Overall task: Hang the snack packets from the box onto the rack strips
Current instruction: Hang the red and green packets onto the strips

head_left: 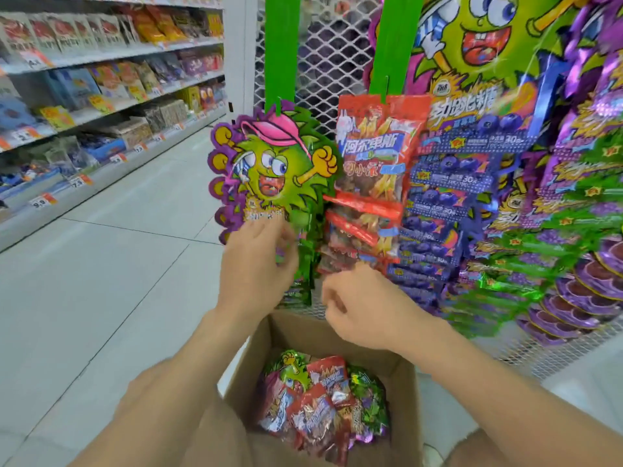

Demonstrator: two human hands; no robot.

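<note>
Two green rack strips (282, 45) hang in front of a white mesh panel. The left strip carries green cartoon-monster packets (269, 170); the right strip (391, 45) carries red snack packets (374, 156) in a column. My left hand (258, 267) reaches up to the lower edge of the top green packet, fingers curled at it; blur hides the exact grip. My right hand (357, 305) is loosely fisted just below the red column, and whether it holds anything is unclear. Below my hands stands an open cardboard box (303, 335) with several red and green packets (320, 402) inside.
Blue and purple packet strips (448, 203) crowd the rack to the right, under a large cartoon header (488, 38). Stocked shop shelves (101, 96) line the left side of a tiled aisle (118, 257). The mesh base (526, 348) runs behind the box.
</note>
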